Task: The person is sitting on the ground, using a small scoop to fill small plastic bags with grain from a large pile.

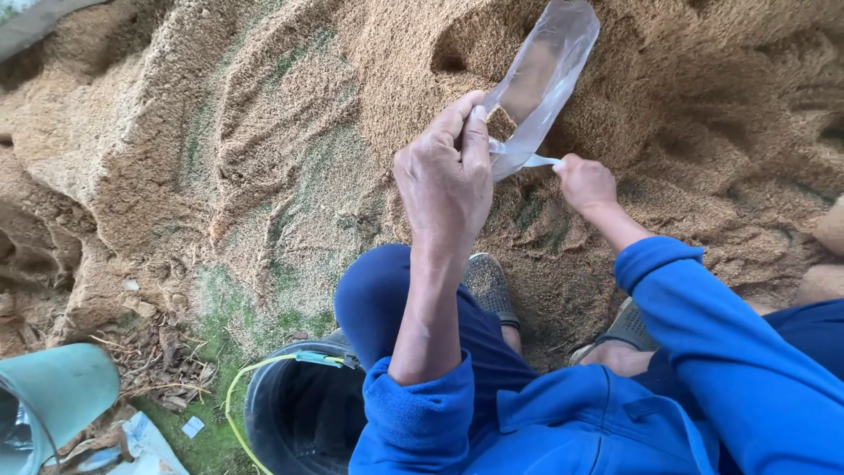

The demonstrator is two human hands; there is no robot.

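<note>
The round black plastic bucket (303,413) sits low by the knees. Above it, the left hand (446,180) and right hand (585,183) both pinch tight on a clear thin plastic bag (541,75) over the big sawdust heap (264,149)

Heap of tan sawdust (290,132) across the ground, streaked green in places. Black bucket (303,413) with yellow-green handle at lower centre. Teal bucket (57,391) at lower left. Dry twigs (163,361) and white scraps (192,427) lying between them.
</note>
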